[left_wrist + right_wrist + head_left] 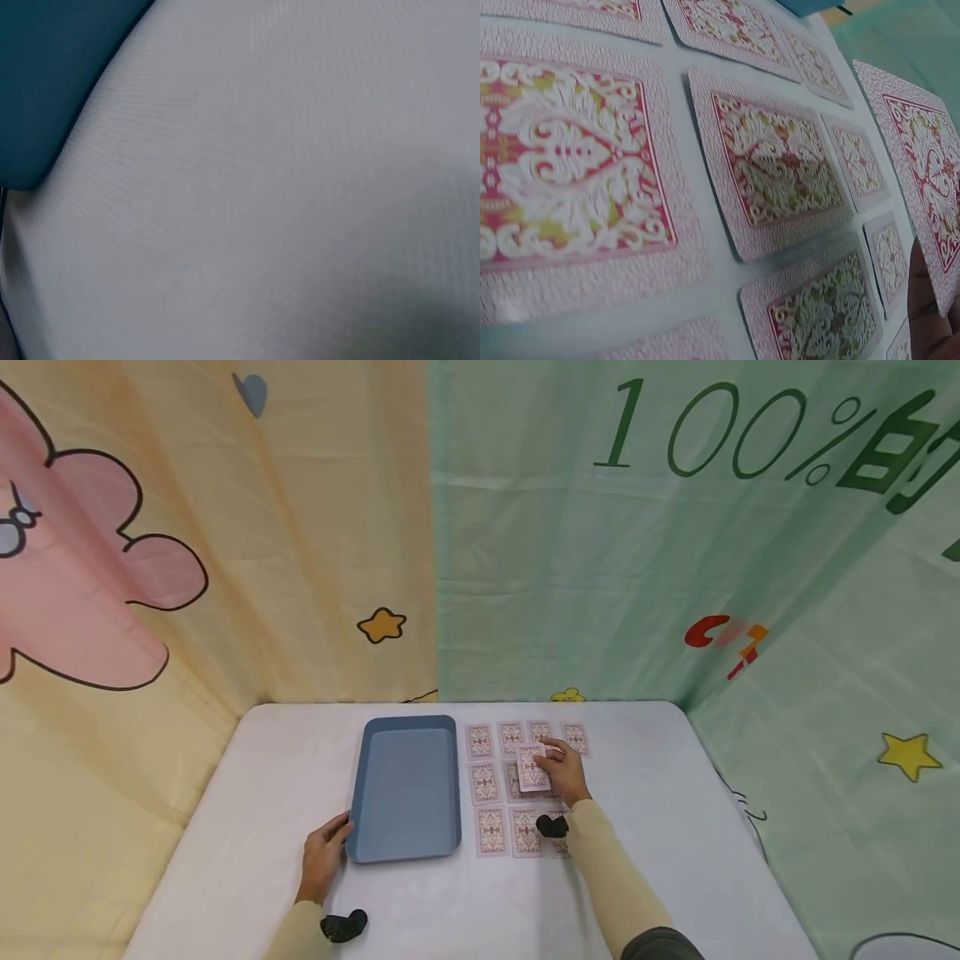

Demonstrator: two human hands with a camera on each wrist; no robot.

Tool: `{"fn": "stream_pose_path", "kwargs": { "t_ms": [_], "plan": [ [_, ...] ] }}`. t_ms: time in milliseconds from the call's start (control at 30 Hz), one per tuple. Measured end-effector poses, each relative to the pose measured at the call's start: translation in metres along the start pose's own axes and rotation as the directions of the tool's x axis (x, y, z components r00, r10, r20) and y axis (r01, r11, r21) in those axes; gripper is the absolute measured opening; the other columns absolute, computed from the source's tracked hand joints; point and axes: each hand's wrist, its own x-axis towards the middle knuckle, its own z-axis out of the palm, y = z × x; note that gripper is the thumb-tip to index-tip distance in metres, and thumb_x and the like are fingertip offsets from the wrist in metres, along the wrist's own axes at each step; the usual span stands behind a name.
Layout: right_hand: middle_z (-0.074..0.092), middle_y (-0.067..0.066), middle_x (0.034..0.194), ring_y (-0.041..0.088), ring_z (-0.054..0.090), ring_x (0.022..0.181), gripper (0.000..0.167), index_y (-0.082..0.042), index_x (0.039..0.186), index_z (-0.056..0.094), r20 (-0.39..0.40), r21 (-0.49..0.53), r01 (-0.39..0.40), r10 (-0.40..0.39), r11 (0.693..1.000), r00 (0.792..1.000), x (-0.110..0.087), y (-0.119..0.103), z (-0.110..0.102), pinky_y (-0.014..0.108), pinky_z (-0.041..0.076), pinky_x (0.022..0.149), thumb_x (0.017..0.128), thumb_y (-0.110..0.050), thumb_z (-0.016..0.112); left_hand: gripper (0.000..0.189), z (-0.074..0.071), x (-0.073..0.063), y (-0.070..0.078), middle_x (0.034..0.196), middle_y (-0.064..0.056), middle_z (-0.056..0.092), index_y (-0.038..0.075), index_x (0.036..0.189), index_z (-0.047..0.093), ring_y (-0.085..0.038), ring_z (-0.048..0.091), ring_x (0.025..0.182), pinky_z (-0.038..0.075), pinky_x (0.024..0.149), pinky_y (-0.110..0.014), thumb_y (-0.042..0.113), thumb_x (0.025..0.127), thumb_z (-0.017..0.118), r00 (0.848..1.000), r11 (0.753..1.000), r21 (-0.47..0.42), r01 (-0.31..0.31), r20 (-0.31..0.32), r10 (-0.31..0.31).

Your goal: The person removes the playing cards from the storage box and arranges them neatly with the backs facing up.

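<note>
My right hand (564, 771) pinches a playing card (532, 768) by its right edge, raised above rows of other cards. The held card's patterned red-and-white back shows; in the right wrist view that card (934, 161) stands tilted at the right edge, with fingers (928, 307) partly seen below it. Face-down cards (491, 832) lie spaced out on the white table, some partly hidden by the right hand and wrist. At the lower left side of a blue-grey tray (405, 793), my left hand (322, 858) touches the rim with its fingertips; the left wrist view does not show the hand.
The tray stands left of the cards, with no objects visible inside. A white cloth covers the table (285, 777). Printed curtains (525, 568) hang behind it and along the sides. Black straps with small devices (345, 926) sit on both wrists.
</note>
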Motion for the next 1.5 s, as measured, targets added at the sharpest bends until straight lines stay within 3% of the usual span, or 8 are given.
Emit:
{"fn": "stream_pose_path", "kwargs": {
  "t_ms": [167,433,567,733,900,1133,1300,1500],
  "plan": [
    [0.058,0.003,0.072,0.011,0.054,0.066,0.042,0.002,0.129,0.057,-0.082,-0.074,-0.081,0.075,0.994,0.994,0.0,0.001,-0.021,0.021,0.048,0.064,0.089,-0.005,0.068,0.041,0.004,0.001,-0.003,0.137,-0.027,0.05,-0.011,0.134,0.049,-0.035,0.044,0.128,0.035,0.077,-0.001,0.01,0.099,0.05,1.0,0.999,-0.033,-0.014,-0.001,0.013],
    [0.064,0.005,0.087,0.008,0.058,0.071,0.043,-0.002,0.13,0.059,-0.195,-0.142,-0.189,0.16,0.972,0.968,0.002,0.008,-0.043,0.02,0.048,0.065,0.089,-0.006,0.069,0.042,-0.001,0.002,-0.006,0.138,-0.025,0.049,-0.009,0.135,0.05,-0.034,0.044,0.131,0.042,0.097,-0.023,0.013,0.1,0.051,1.0,1.0,0.002,-0.007,0.001,0.007],
    [0.065,0.005,0.086,0.009,0.059,0.071,0.042,-0.002,0.129,0.06,-0.222,-0.147,-0.206,0.171,0.967,0.96,0.0,0.014,-0.054,0.021,0.048,0.063,0.089,-0.005,0.068,0.041,-0.004,0.003,-0.005,0.137,-0.025,0.05,-0.009,0.134,0.05,-0.034,0.044,0.13,0.041,0.09,-0.012,0.013,0.099,0.051,1.0,1.0,0.007,-0.018,-0.005,0.018],
    [0.064,0.003,0.081,0.008,0.061,0.068,0.041,0.0,0.128,0.059,-0.243,-0.14,-0.225,0.187,0.964,0.952,-0.001,0.023,-0.069,0.021,0.046,0.056,0.088,-0.001,0.068,0.042,-0.004,0.003,-0.005,0.136,-0.025,0.052,-0.008,0.134,0.051,-0.007,0.052,0.115,0.036,0.079,-0.002,0.014,0.099,0.052,1.0,1.0,0.015,-0.027,0.0,0.027],
    [0.065,0.006,0.085,0.009,0.06,0.07,0.04,0.001,0.127,0.058,-0.222,-0.194,-0.244,0.2,0.95,0.954,-0.001,0.023,-0.078,0.021,0.048,0.059,0.089,-0.004,0.067,0.042,-0.003,0.003,-0.005,0.136,-0.026,0.051,-0.009,0.135,0.05,0.019,0.043,0.093,0.036,0.079,-0.002,0.013,0.099,0.052,0.999,0.999,-0.005,-0.032,0.004,0.032],
    [0.067,0.011,0.089,0.011,0.059,0.068,0.038,0.0,0.125,0.059,-0.218,-0.331,-0.27,0.206,0.904,0.954,0.001,0.023,-0.085,0.024,0.047,0.058,0.089,-0.008,0.068,0.041,-0.001,0.002,-0.005,0.136,-0.025,0.051,-0.009,0.134,0.051,0.013,0.047,0.1,0.036,0.079,-0.001,0.012,0.099,0.052,1.0,1.0,-0.01,-0.02,-0.002,0.02],
    [0.068,0.017,0.093,0.014,0.061,0.067,0.036,0.002,0.121,0.061,-0.207,-0.43,-0.267,0.193,0.863,0.959,0.003,0.023,-0.088,0.026,0.048,0.058,0.087,-0.008,0.069,0.041,0.0,0.002,-0.004,0.136,-0.026,0.051,-0.01,0.134,0.05,0.021,0.043,0.091,0.036,0.079,-0.001,0.011,0.098,0.052,1.0,0.999,-0.03,-0.016,-0.004,0.016],
    [0.065,0.017,0.095,0.019,0.062,0.074,0.038,0.003,0.12,0.062,-0.183,-0.535,-0.244,0.17,0.809,0.968,0.005,0.025,-0.091,0.027,0.049,0.061,0.086,-0.01,0.072,0.041,0.0,0.001,-0.004,0.137,-0.026,0.051,-0.009,0.134,0.05,-0.017,0.051,0.121,0.035,0.08,-0.001,0.013,0.1,0.052,1.0,1.0,-0.016,-0.018,-0.004,0.018]
  ]
}}
